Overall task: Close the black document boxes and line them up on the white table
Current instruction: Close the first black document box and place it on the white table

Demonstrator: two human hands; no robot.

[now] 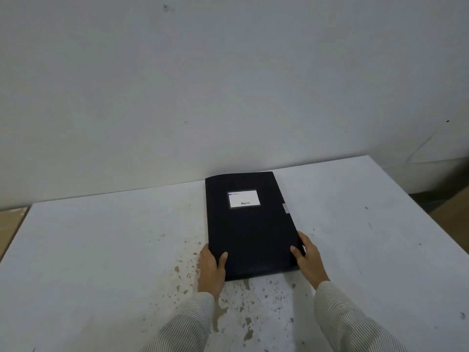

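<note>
One black document box (pixel 250 229) lies flat and closed on the white table (pixel 101 250), with a white label on its lid and a small grey clasp on its right edge. My left hand (pixel 212 269) grips the box's near left corner, thumb on the lid. My right hand (pixel 308 257) grips the near right corner in the same way. The box's far end almost reaches the wall. No other box is in view.
A grey-white wall (pixel 228 85) rises right behind the table. Brown stains (pixel 187 270) speckle the table near my hands. Brown floor or cardboard (pixel 449 212) shows past the table's right edge, and more of it at the left edge.
</note>
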